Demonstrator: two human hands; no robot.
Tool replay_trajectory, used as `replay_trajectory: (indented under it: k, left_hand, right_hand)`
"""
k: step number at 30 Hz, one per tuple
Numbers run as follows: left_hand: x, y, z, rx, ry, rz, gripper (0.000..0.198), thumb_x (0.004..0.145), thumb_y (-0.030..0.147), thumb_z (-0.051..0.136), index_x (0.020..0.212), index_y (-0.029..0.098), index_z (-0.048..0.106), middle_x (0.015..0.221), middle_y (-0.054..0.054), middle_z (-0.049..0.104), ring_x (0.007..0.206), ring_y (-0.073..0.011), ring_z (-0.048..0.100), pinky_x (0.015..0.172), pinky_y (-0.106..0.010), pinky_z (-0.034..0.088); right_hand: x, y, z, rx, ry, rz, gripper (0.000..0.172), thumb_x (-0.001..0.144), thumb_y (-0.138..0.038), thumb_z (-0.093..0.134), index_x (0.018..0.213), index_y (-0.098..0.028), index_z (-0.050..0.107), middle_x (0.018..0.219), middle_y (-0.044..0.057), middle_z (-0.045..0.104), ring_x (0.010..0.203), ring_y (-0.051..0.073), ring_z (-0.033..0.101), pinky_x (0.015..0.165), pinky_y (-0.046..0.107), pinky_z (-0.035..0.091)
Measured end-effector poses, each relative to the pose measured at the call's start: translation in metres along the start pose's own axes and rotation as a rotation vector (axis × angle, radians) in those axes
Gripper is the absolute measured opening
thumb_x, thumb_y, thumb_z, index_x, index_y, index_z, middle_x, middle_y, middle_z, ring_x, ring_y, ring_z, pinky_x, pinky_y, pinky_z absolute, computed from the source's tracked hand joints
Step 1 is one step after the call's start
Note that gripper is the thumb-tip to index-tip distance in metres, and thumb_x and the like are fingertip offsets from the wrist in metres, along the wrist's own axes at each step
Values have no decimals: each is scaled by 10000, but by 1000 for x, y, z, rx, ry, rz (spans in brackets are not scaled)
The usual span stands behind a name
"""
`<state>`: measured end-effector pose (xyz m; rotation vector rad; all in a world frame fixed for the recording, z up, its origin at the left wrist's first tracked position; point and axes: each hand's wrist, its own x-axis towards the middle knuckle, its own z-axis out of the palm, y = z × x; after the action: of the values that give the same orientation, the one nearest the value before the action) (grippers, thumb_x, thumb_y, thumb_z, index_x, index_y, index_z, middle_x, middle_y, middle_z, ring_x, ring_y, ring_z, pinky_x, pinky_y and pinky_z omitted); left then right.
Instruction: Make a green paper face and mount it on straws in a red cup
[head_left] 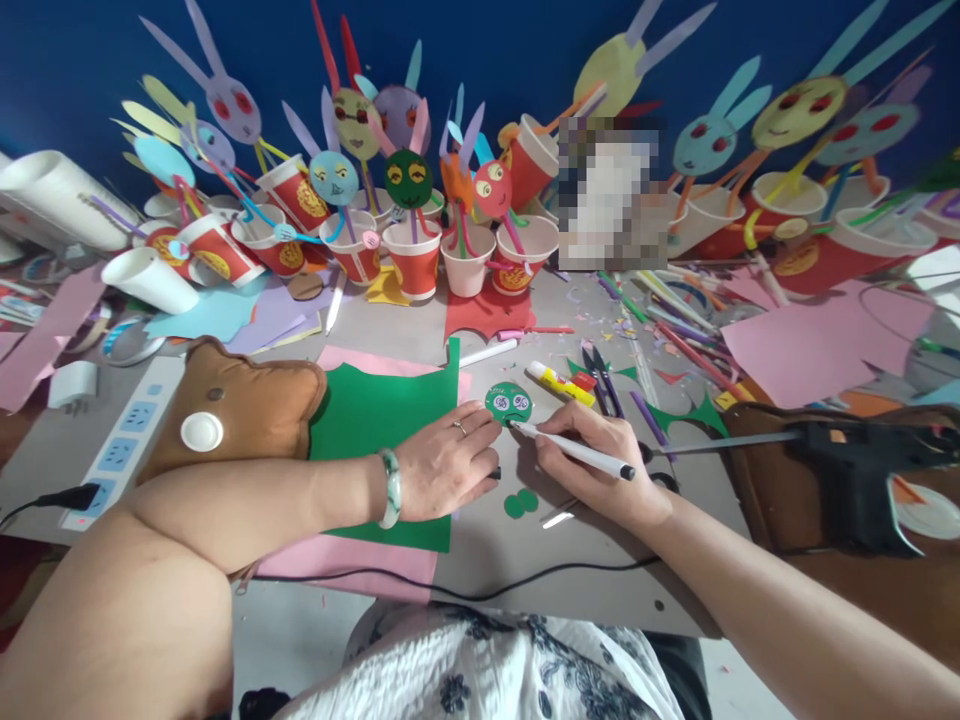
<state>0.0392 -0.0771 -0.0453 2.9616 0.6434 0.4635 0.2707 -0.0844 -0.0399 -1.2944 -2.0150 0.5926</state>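
Observation:
My right hand grips a white marker, its dark tip on a small green paper face. The face has white eyes with swirly pupils and a dark curved mouth line. My left hand lies palm down, fingertips at the face's left edge, and a black marker cap pokes out between its fingers. Under that hand is a green paper sheet over pink paper. Two small green paper discs and a white strip are on the table between my hands.
Paper cups with rabbit-like paper figures line the back. A glue stick, scissors and paper scraps lie ahead. A glue gun rests at right. At left are a brown cushion and a power strip.

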Motion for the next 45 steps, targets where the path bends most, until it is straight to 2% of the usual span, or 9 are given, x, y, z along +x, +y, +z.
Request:
replay_trajectory:
  k: [8, 15, 31, 37, 45]
  left_hand:
    - [0, 0, 0, -15, -11, -8, 241, 949, 316, 546, 903, 115, 671, 1154, -169, 643, 1184, -297, 578, 1144, -512, 409]
    - [1, 1, -2, -27, 1, -5, 235, 941, 297, 561, 892, 98, 676, 1138, -184, 645, 1186, -300, 579, 1152, -498, 401]
    - [1, 1, -1, -1, -2, 0, 239, 947, 305, 549, 884, 112, 673, 1150, -181, 645, 1182, -297, 583, 1136, -501, 417]
    - [1, 1, -1, 13, 2, 0, 243, 947, 316, 549, 879, 120, 675, 1153, -169, 651, 1184, -297, 584, 1132, -497, 424]
    - [1, 0, -1, 17, 14, 8, 247, 945, 307, 550, 877, 108, 679, 1134, -175, 654, 1163, -297, 594, 1130, -490, 427]
  right_hand:
    - [1, -2, 0, 5, -22, -6, 82, 822, -240, 602, 758, -242, 550, 576, -15, 624, 444, 127, 540, 474, 268, 458]
    - [1, -3, -1, -42, 54, 6, 90, 788, -209, 589, 719, -237, 538, 576, -11, 627, 471, 131, 567, 484, 255, 459]
    - [2, -4, 0, -50, 81, 18, 104, 788, -212, 580, 709, -240, 520, 559, -22, 606, 456, 125, 548, 475, 250, 437]
    - [1, -2, -1, -42, 40, 26, 96, 796, -228, 602, 722, -236, 541, 580, -13, 624, 474, 131, 565, 491, 251, 451]
    - [1, -1, -1, -41, 55, 24, 103, 792, -214, 592, 712, -235, 529, 561, -23, 602, 464, 124, 546, 486, 244, 439]
